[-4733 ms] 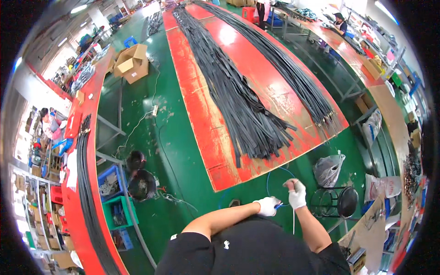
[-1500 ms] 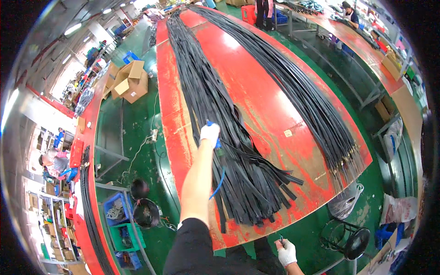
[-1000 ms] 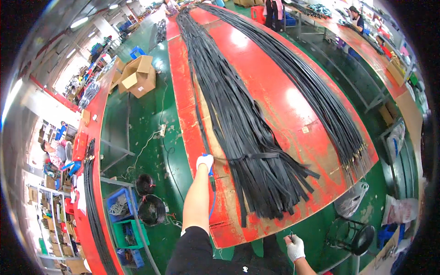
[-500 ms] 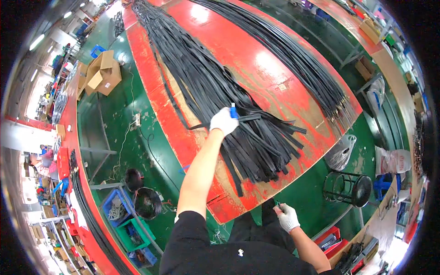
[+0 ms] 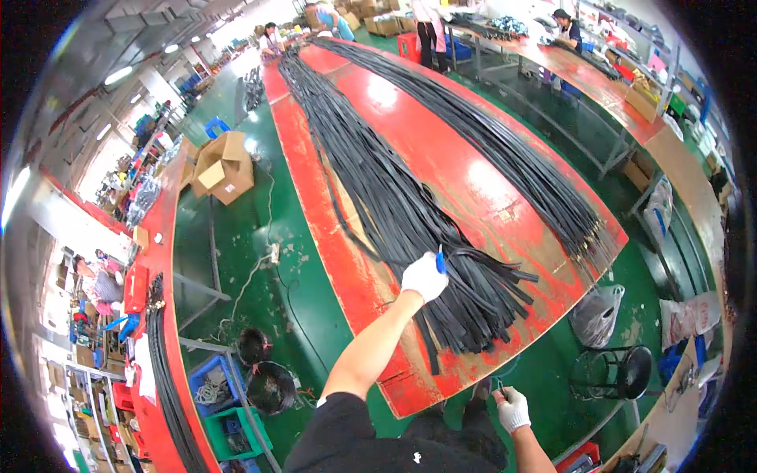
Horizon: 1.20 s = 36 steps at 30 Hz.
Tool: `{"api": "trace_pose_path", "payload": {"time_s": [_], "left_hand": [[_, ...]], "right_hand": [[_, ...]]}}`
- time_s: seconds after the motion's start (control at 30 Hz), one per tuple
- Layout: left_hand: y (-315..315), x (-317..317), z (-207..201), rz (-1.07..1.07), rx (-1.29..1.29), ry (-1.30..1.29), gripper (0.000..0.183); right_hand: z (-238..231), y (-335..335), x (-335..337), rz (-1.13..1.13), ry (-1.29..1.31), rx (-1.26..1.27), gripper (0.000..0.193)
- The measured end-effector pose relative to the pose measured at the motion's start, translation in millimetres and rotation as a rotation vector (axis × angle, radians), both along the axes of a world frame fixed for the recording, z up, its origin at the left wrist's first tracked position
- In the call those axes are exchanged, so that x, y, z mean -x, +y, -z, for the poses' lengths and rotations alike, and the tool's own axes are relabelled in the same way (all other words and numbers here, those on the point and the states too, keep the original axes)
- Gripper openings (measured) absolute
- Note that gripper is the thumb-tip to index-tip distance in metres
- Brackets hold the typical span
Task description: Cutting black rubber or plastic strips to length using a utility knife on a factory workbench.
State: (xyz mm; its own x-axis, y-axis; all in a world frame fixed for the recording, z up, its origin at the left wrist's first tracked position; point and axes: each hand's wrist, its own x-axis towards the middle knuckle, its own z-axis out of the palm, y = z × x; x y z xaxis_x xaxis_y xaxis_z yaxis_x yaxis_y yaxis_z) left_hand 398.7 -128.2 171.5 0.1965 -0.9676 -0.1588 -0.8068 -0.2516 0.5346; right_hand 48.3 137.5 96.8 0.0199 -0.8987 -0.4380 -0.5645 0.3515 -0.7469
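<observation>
A long bundle of flat black strips [image 5: 371, 181] runs down the red table [image 5: 465, 378], its loose ends fanned toward me. My left hand [image 5: 423, 279], in a white glove, is closed over the left side of the bundle near those ends. From it sticks a small blue object [image 5: 441, 263], its kind unclear. Strips pass under and beside this hand, so its hold on them is partly hidden. Lower, off the table's near edge, my gloved right hand [image 5: 514, 410] is closed around something small and thin, too small to name.
A second bundle of black tubes [image 5: 512, 150] with metallic tips lies along the table's right side. A black round stool [image 5: 631, 372] and a grey plastic bag [image 5: 597, 315] are at the right. Cardboard box [image 5: 224, 167], blue crate [image 5: 213, 382] and green crate [image 5: 236, 433] stand left. Other people work at the far end.
The view has tipped up, showing more of the room's far end. My left hand remains on the strips with the blue object; my right hand stays low beside the near edge.
</observation>
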Motion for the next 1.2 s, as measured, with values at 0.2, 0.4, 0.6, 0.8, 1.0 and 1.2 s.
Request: {"api": "trace_pose_path", "payload": {"time_s": [0.2,0.4,0.6,0.8,1.0,1.2], "left_hand": [[142,-14,-88,0.002,0.104,-0.107,0.038],[222,-36,-55,-0.139,0.076,-0.216,0.028],[269,-27,-36,-0.218,0.037,-0.280,0.027],[284,-15,-3,-0.211,-0.024,-0.306,0.034],[304,-4,28,-0.174,-0.041,-0.363,0.034],[293,5,47,-0.117,0.041,-0.328,0.027]], "right_hand": [[-10,3,-5,-0.082,-0.004,0.129,0.026],[-32,6,2,-0.076,-0.155,0.116,0.023],[-22,29,38,-0.071,-0.273,0.213,0.022],[-18,65,54,-0.111,-0.416,0.160,0.019],[-118,55,17,-0.151,-0.446,0.175,0.019],[-44,73,28,-0.073,-0.481,0.070,0.019]]}}
